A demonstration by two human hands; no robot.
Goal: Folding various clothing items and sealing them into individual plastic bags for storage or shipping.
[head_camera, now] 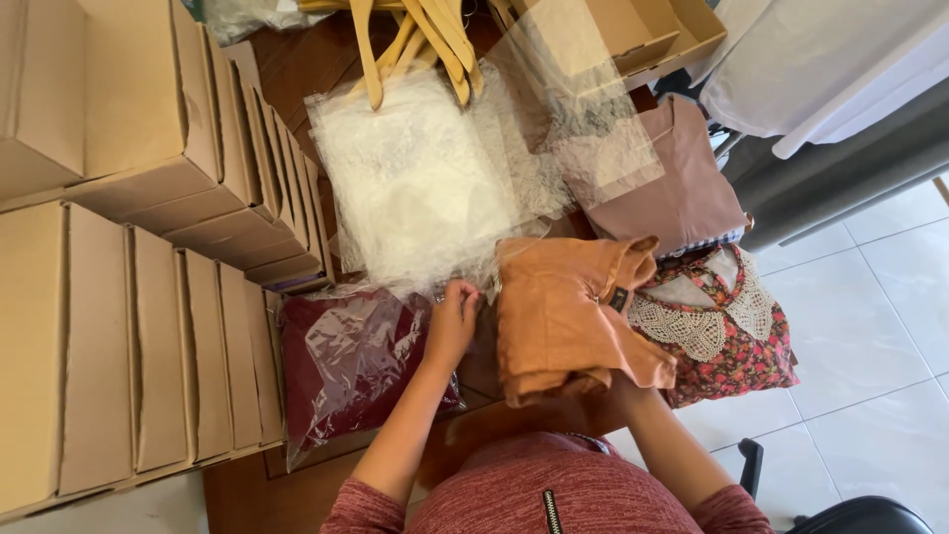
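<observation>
My left hand (453, 318) pinches the near edge of a clear plastic bag (435, 168) that lies spread over the wooden table (297, 59). A folded orange garment (563, 316) is held up from below by my right hand, which is hidden under it near its front edge. A dark red garment sealed in a plastic bag (346, 361) lies just left of my left hand.
Stacks of flat cardboard boxes (129, 277) fill the left side. Wooden hangers (415, 44) lie at the far edge. A folded floral garment with lace collar (722, 326) and a mauve garment (682, 188) sit to the right. An open box (643, 35) stands behind.
</observation>
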